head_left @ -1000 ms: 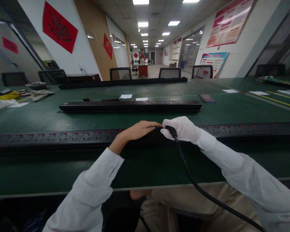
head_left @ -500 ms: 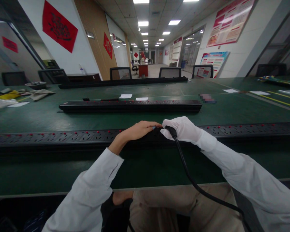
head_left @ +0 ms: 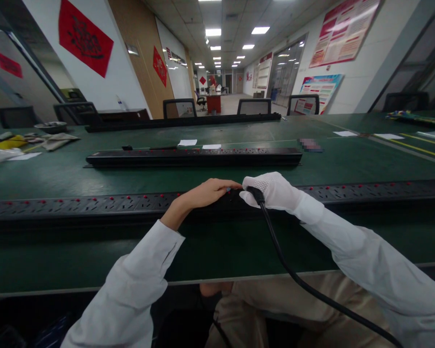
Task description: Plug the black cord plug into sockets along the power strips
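A long black power strip with red switches or lights along its top lies across the green table in front of me. My left hand, bare, rests flat on the strip with its fingers stretched to the right. In a white dotted glove, my right hand is closed round a black power plug at the strip's top. The plug's front end is hidden, so I cannot tell how deep it sits. From it a thick black cable runs down over the table edge to the right.
A shorter power strip lies farther back, and another long dark bar lies behind it. Sheets of white paper are scattered about. At the far left are cloths and a bowl. Chairs line the far side.
Both hands hold nearly the same place on the strip. My legs below the table have shifted right, and the lower cable has swung slightly. The camera view has moved a little.
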A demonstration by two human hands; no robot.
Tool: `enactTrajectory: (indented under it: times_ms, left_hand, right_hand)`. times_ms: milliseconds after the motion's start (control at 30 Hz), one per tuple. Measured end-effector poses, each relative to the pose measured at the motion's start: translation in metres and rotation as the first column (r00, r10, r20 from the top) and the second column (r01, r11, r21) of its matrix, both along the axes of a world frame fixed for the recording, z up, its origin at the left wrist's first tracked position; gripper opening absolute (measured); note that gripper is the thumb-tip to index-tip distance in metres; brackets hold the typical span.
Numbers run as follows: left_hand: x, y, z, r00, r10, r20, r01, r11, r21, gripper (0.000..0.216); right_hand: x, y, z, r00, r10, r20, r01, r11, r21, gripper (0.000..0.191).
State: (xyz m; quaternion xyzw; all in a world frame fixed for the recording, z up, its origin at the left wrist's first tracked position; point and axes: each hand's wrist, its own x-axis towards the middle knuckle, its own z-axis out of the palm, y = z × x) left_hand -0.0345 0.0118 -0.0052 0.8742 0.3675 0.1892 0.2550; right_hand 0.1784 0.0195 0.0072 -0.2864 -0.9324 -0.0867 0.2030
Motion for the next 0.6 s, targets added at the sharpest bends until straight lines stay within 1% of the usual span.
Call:
enactTrajectory:
  times_ms: [433,600]
  left_hand:
    - [0.0009,-0.0047,0.0052,1.000,0.014,-0.006,-0.014,1.000,-0.027,0.036]
    - [0.0003,-0.0036,0.0034,1.000,0.006,-0.001,-0.006,1.000,-0.024,0.036]
  right_hand:
    - [0.0005,-0.0009,0.0011,1.000,0.001,-0.002,-0.001,1.000,-0.022,0.029]
    - [-0.0004,-0.0013,0.0010,1.000,-0.005,0.005,0.005,1.000,-0.021,0.028]
